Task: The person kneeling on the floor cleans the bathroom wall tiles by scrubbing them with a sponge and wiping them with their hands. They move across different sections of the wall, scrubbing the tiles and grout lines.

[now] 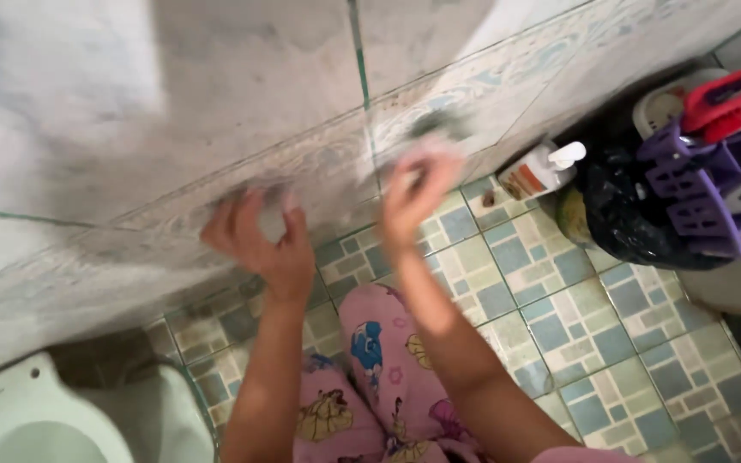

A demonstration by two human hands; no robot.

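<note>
While both forearms reach forward from the bottom of the view, the left hand [261, 240] sits low against the tiled wall [216, 103], its back toward the camera and its wrist bent slightly upward. Its fingers are curled closed around a small pale object [273, 221], greyish-white and blurred; only a bit of it shows between thumb and fingers, so its shape and long axis cannot be told. It lies right at the wall's patterned border strip, just above the floor line.

Higher and further right, the right hand [418, 190] is raised with the forearm slanting up from the lower right. Its fingers are bunched and pressed toward the wall at the vertical grout seam; motion blur smears them, and a dark greenish smudge [436, 125] sits just above the fingertips. Whether those fingers hold anything cannot be told.

Below the arms lie knees in pink printed trousers [388, 377] over a floor [559, 317] of blue and green tiles. A pale green toilet bowl [27, 420] shows at lower left. At right stand a white pump bottle [546, 167], a black plastic bag [623, 214] and a purple basket [713, 184] with a red brush [731, 99].
</note>
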